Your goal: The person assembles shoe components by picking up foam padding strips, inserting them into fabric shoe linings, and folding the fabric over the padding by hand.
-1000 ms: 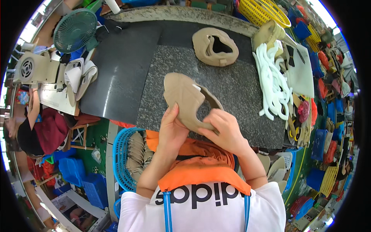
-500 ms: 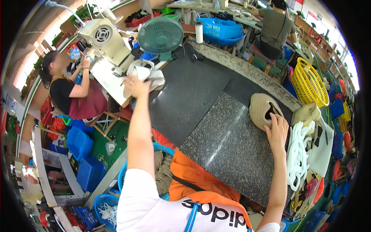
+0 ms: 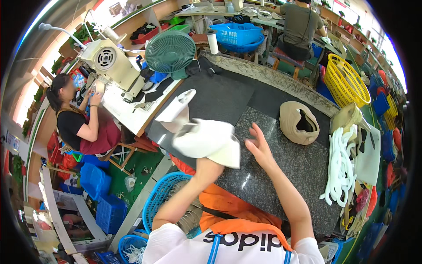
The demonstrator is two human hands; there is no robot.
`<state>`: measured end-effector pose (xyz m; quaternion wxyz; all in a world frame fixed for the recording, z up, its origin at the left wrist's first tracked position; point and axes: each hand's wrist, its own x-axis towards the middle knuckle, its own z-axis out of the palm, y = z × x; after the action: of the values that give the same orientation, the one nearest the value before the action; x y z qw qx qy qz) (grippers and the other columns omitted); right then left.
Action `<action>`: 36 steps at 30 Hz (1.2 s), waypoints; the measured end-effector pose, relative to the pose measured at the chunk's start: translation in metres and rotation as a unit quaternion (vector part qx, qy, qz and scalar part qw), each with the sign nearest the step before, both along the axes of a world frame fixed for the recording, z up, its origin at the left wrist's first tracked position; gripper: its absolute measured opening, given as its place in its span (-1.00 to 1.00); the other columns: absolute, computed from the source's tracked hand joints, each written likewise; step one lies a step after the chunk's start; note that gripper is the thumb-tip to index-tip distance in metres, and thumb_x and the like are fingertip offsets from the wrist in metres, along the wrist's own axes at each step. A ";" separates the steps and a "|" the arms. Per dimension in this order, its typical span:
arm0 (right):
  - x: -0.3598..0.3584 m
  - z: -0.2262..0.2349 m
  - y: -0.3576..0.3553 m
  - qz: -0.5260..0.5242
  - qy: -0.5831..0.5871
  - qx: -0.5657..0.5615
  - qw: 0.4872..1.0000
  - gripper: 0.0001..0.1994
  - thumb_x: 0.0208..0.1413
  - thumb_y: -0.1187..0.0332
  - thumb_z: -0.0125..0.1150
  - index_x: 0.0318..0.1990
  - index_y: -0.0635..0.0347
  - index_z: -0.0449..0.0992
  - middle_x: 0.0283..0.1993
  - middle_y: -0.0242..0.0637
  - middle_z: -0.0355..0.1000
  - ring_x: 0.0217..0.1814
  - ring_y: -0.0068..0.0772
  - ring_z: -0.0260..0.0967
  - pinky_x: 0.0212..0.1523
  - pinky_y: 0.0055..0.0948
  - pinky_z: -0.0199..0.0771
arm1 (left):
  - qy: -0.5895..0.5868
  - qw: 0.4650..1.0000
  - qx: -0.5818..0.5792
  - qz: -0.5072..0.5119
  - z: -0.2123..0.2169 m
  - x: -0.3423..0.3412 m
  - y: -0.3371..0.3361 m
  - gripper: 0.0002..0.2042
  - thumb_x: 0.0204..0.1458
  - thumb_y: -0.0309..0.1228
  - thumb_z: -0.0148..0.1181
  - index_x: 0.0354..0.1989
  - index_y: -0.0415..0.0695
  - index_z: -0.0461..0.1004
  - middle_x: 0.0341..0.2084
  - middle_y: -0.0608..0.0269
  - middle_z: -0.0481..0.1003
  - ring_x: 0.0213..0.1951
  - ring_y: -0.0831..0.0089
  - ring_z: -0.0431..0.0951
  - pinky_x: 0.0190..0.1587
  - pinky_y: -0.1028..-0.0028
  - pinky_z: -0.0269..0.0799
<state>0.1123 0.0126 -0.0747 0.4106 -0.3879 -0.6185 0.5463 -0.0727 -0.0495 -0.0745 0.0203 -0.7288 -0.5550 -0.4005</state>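
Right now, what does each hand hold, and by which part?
The left hand holds a white shoe upper piece from beneath, at its near end; the fingers are hidden. The right hand holds nothing, open above the granite slab.

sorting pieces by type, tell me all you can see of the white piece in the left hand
The white shoe upper piece looks like soft sheet material, folded and curved, with a paler lining edge along its lower right. The left hand holds it from below, mostly hidden under it, above the near-left edge of the speckled stone worktop. The open right hand is just beside it, apparently not touching.
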 end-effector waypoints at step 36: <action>0.150 0.048 -0.105 -0.303 0.474 0.107 0.820 -0.73 0.30 0.25 -0.25 -0.28 0.25 0.32 -0.48 -0.39 0.19 -0.47 -0.53 0.08 -0.36 -0.48 0.17 | -0.582 0.727 -0.254 -0.260 0.057 0.018 0.033 -0.44 0.08 -0.55 0.06 0.27 -0.10 0.06 0.03 0.05 0.36 0.00 0.33 0.45 0.03 0.36 0.43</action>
<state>0.2621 -0.0925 -0.0267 0.8370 -0.2026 -0.2532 0.4407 -0.0549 -0.0168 -0.0177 -0.5978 -0.4459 -0.3280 -0.5798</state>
